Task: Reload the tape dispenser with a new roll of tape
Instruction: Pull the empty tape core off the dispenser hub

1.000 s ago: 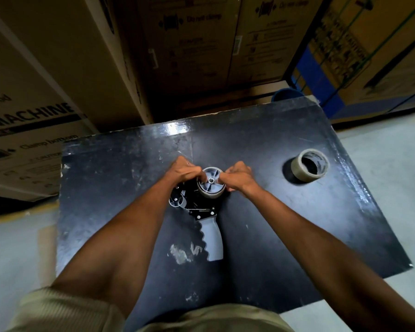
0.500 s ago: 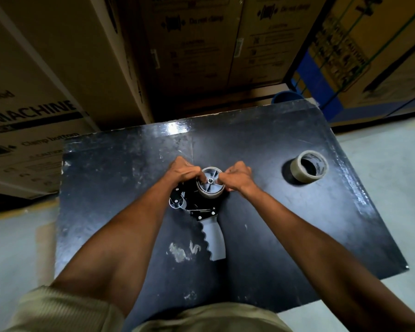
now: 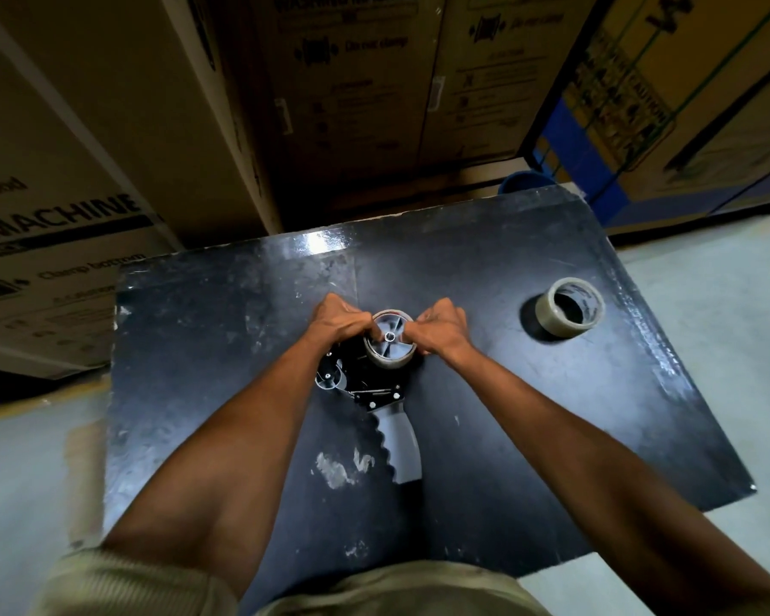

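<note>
Black tabletop (image 3: 196, 393), cartons stacked behind. Tape dispenser (image 3: 376, 393) lies at centre, handle toward 6 o'clock. Left hand (image 3: 339, 320) and right hand (image 3: 439, 326) pinch the spent roll (image 3: 390, 349) on its hub from 9 and 3. New roll (image 3: 569, 312) sits at 2 o'clock, well apart. Risk: uneven pull jams the core or drags the dispenser along.

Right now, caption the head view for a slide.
Both hands grip the dispenser's hub; spare tape roll waits aside.

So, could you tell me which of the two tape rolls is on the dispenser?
The roll between both hands, on the dispenser's hub. The other roll lies alone near the table's right edge.
</note>
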The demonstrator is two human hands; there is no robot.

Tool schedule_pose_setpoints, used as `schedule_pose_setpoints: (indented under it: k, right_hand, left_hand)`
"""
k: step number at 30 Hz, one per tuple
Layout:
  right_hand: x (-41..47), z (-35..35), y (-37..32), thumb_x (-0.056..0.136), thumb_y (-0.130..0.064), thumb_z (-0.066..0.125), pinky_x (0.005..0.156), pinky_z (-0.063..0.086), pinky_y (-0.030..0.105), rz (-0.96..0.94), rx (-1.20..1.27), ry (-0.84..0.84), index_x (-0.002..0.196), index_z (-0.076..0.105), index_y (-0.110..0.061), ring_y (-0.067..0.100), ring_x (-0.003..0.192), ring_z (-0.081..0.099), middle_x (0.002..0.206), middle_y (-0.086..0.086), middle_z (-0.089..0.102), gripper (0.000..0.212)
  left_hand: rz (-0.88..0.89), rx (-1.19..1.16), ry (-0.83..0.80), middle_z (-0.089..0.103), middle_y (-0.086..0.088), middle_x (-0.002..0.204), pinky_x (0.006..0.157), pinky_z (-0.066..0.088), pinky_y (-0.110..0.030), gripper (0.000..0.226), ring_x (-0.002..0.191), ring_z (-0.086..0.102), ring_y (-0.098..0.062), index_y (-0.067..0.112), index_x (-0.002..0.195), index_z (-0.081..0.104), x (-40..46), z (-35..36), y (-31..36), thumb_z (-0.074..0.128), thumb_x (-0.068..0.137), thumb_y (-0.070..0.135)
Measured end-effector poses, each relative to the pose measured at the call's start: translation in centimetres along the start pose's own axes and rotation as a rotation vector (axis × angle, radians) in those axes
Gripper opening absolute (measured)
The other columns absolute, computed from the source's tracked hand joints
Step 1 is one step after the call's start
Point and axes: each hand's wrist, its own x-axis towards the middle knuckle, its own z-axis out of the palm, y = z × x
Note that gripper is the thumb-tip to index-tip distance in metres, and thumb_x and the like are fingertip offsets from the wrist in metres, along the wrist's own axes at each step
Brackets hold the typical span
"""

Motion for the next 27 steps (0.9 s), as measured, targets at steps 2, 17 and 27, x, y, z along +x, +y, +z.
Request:
schedule_pose_setpoints:
  k: [2,17,27]
  right_hand:
    - [0.00,-0.04,-0.05,0.062,-0.026,0.077,0.059,0.046,0.026,0.003,0.001,0.003,0.050,0.063,-0.007,0.019,0.059,0.057,0.051,0.007,0.054,0.026]
    - [-0.38,-0.26,-0.29,0.062,-0.025,0.087,0.042,0.031,0.020,0.020,0.018,0.022,0.043,0.049,-0.013,0.018,0.058,0.046,0.053,0.001,0.044,0.043]
    - [-0.60,-0.52,0.17,0.069,-0.020,0.076,0.065,0.051,0.027,0.009,-0.001,-0.015,0.053,0.063,-0.008,0.020,0.065,0.062,0.053,0.007,0.059,0.024]
  left_hand:
    - [-0.003,0.002,0.006,0.066,-0.004,0.072,0.055,0.044,-0.025,0.033,0.064,0.055,-0.014,0.005,0.082,0.081,-0.10,0.08,0.01,0.089,0.056,0.024]
    - [0.047,0.071,0.117,0.063,-0.001,0.057,0.065,0.056,-0.028,0.027,0.059,0.059,-0.014,0.009,0.062,0.076,0.37,0.77,-0.33,0.092,0.051,0.027]
    - [0.057,0.001,0.103,0.050,0.002,0.050,0.068,0.050,-0.029,0.039,0.057,0.051,-0.018,0.018,0.046,0.054,-0.18,0.32,-0.80,0.077,0.048,0.049]
